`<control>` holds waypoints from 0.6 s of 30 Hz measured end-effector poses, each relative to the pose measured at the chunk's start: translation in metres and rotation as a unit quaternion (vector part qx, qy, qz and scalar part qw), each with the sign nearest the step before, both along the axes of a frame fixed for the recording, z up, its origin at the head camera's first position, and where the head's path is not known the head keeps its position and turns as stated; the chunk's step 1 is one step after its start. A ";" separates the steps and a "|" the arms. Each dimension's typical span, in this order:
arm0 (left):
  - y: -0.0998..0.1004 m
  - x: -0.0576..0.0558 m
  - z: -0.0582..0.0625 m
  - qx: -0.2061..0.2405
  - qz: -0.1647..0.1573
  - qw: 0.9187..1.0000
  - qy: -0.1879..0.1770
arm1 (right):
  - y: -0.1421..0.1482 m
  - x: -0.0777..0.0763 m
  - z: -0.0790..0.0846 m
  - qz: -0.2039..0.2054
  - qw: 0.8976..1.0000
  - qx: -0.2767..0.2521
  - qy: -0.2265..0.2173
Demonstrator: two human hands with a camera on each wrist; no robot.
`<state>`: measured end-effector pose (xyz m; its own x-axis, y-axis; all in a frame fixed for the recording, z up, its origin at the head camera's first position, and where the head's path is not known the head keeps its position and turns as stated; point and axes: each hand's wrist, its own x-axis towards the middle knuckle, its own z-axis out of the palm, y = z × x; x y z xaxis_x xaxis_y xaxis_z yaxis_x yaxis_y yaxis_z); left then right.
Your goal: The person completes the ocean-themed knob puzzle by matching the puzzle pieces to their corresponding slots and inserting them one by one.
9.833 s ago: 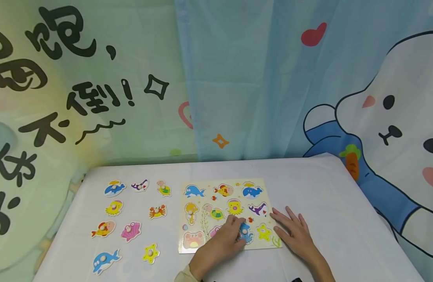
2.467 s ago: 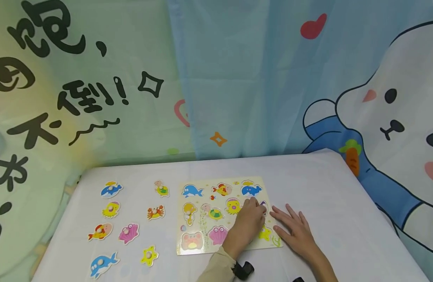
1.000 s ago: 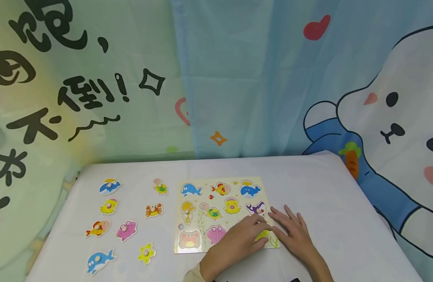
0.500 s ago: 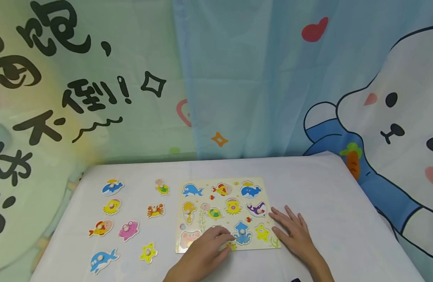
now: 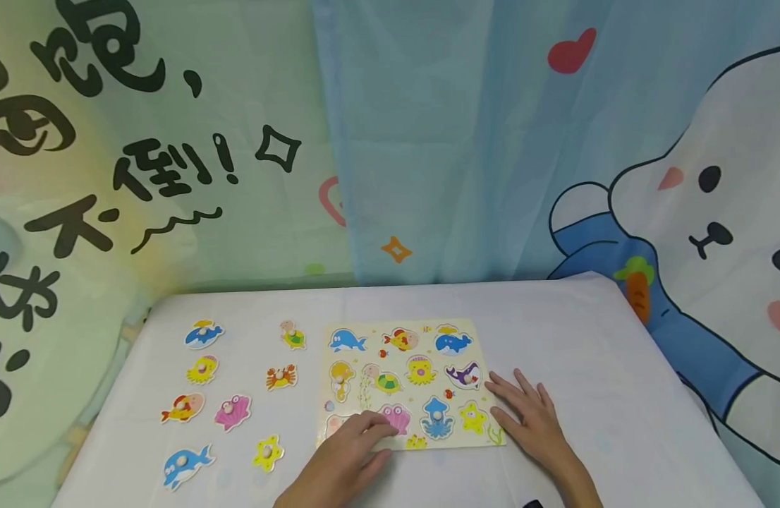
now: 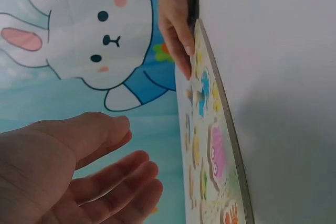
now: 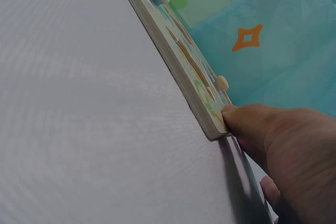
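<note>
A wooden peg puzzle board (image 5: pixel 403 437) with printed sea animals lies on the white table. Over its lower left corner my left hand (image 5: pixel 348 451) hovers with loosely bent fingers; the left wrist view shows nothing between thumb and fingers (image 6: pixel 113 182). My right hand (image 5: pixel 532 416) rests at the board's right edge, fingers spread, its thumb (image 7: pixel 239 119) touching the board's corner. A purple whale piece (image 5: pixel 464 376) sits in its slot beside that hand. Below it is the blue squid piece (image 5: pixel 437 419), and a seahorse piece (image 5: pixel 341 379) is at the left.
Loose knobbed pieces lie left of the board: a capped whale (image 5: pixel 204 334), an octopus (image 5: pixel 202 370), a red fish (image 5: pixel 183 408), a dolphin (image 5: pixel 187 466), a pink shell (image 5: pixel 233 412), a star (image 5: pixel 268 453), a crab (image 5: pixel 281 377) and a turtle (image 5: pixel 292 335). A printed curtain (image 5: pixel 428 176) hangs behind.
The purple whale piece, earlier among the loose pieces at the left, is now in the board. My left hand has drawn back leftward from the board's right side. The right hand stays put.
</note>
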<state>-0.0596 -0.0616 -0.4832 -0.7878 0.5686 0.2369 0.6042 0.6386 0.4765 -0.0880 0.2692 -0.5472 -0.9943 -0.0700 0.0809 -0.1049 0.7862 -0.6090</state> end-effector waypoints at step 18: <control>-0.029 0.005 -0.007 -0.052 0.041 0.997 -0.026 | 0.003 0.001 -0.001 0.003 1.000 -0.010 0.005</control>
<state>-0.0551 -0.0909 -0.4904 -0.8423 0.5213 0.1370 0.5241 0.7328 0.4339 -0.0874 0.2718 -0.5482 -0.9928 -0.0751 0.0929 -0.1168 0.7732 -0.6233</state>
